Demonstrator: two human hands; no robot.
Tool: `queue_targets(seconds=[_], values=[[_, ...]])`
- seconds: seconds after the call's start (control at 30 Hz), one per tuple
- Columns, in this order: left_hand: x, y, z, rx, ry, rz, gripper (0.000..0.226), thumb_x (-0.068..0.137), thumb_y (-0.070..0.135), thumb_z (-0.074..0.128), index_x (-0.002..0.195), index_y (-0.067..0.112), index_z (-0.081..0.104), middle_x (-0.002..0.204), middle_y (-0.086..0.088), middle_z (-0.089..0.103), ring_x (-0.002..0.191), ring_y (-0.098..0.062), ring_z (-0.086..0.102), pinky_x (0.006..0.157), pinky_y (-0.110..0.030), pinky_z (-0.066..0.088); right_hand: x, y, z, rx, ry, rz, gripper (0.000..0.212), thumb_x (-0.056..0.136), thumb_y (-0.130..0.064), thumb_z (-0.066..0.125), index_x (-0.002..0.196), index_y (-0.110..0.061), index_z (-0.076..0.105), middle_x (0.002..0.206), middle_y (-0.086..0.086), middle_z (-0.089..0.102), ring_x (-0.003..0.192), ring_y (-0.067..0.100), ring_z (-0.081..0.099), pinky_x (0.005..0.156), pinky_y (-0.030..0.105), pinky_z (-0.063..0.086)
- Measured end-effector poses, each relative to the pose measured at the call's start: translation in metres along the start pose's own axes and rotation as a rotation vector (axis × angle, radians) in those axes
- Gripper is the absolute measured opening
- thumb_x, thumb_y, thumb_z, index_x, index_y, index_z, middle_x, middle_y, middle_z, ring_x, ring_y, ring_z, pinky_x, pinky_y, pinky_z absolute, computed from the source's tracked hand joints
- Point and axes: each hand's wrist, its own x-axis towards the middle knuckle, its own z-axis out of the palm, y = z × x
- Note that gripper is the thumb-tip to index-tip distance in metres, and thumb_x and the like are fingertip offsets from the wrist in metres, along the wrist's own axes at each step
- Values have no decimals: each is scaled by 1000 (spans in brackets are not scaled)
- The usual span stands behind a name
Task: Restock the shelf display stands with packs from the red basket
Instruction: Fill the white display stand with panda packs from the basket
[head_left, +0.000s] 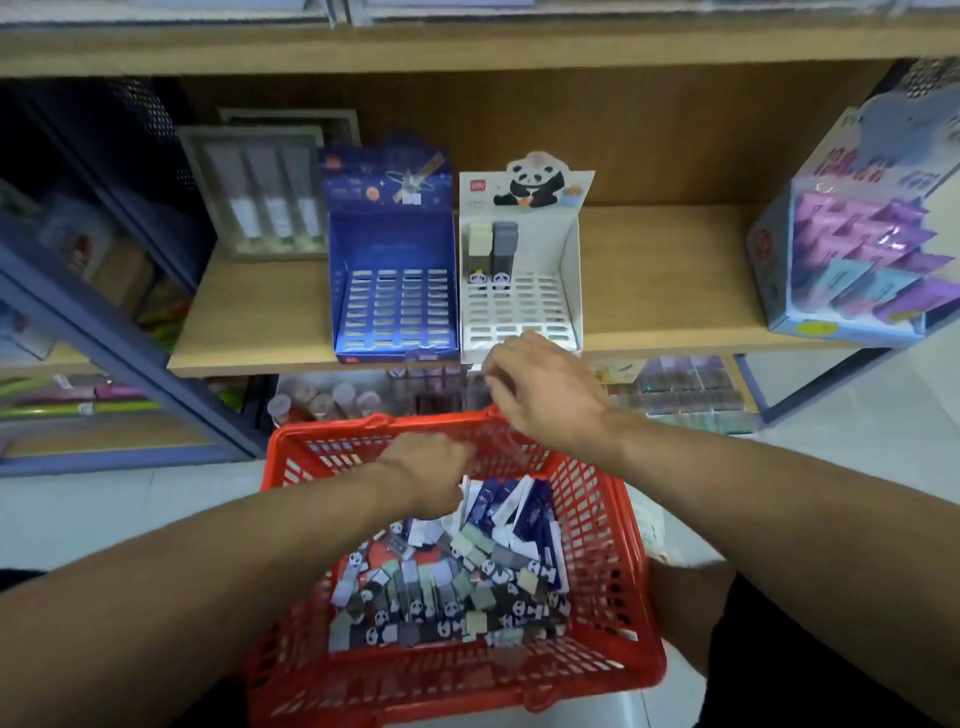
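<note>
The red basket (613, 525) sits low in the middle and holds several panda-print packs (441, 608) and dark blue packs (524, 514). My left hand (431, 478) reaches down into the basket's far end, its fingers curled onto a blue and white pack (475, 501). My right hand (540, 384) hovers blurred above the basket's far rim, just in front of the white panda display stand (519, 312). Its fingers are curled, and what they hold is hidden. Two packs (491, 249) stand at that stand's back left. The blue display stand (395, 306) beside it holds nothing.
Both stands sit on a wooden shelf (665, 270). A grey box of tubes (260, 197) stands to their left. At the right end is a light blue box of purple packets (852, 249). A lower shelf of small goods (685, 389) lies behind the basket.
</note>
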Motion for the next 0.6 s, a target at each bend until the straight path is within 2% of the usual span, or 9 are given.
queue_targets(seconds=[0.07,0.1,0.2,0.27,0.37,0.43,0.5,0.53,0.6], values=[[11,-3,46,31,-238,-12,38,92,28,60,128,14,58,127,-11,63,112,-32,61,91,-38,49,-23,0,28,-38,-248,-42,7,95,-22,51,95,-20,58,91,-3,61,87,16,53,76,32,46],[17,-3,69,-3,-312,-28,38,93,28,59,128,13,57,130,-11,61,114,-32,60,97,-40,50,-35,0,48,-33,-383,5,9,95,-20,50,97,-20,59,95,-2,62,88,18,56,75,34,48],[23,10,130,-232,-363,-126,37,94,29,58,126,11,56,133,-11,58,116,-32,59,96,-41,51,-68,1,112,50,-721,338,20,91,-14,55,109,-18,64,114,6,64,101,27,62,79,33,50],[22,25,164,-412,-337,-201,39,96,29,60,128,7,57,131,-12,60,116,-31,59,89,-33,48,-92,4,154,125,-832,489,23,92,-14,58,113,-15,66,116,9,65,107,29,62,79,33,48],[18,44,206,-618,-346,-232,35,97,26,60,122,2,57,124,-17,62,111,-32,60,80,-30,43,-123,8,197,133,-942,571,29,98,-10,56,126,-9,59,126,13,60,115,33,58,81,39,48],[20,50,219,-723,-318,-239,38,98,26,59,128,4,51,122,-14,62,111,-30,59,81,-26,42,-135,15,213,127,-927,623,33,95,-11,58,129,-11,57,129,12,58,116,31,56,90,41,49],[23,54,226,-878,-314,-264,36,98,13,60,130,2,49,110,-7,62,103,-22,56,72,-13,36,-140,19,222,121,-880,659,32,94,-11,59,126,-12,57,125,12,58,113,32,57,90,41,49],[24,56,227,-899,-302,-277,31,97,9,61,126,4,52,102,-3,60,98,-19,53,66,-11,33,-141,20,225,126,-861,673,33,94,-10,60,126,-13,56,125,12,56,112,33,57,90,43,50],[31,57,233,-934,-254,-320,20,95,12,62,114,12,55,97,-2,58,91,-17,53,66,-19,33,-145,20,230,132,-817,697,38,91,-9,61,127,-16,51,125,11,52,113,33,56,89,44,51]])
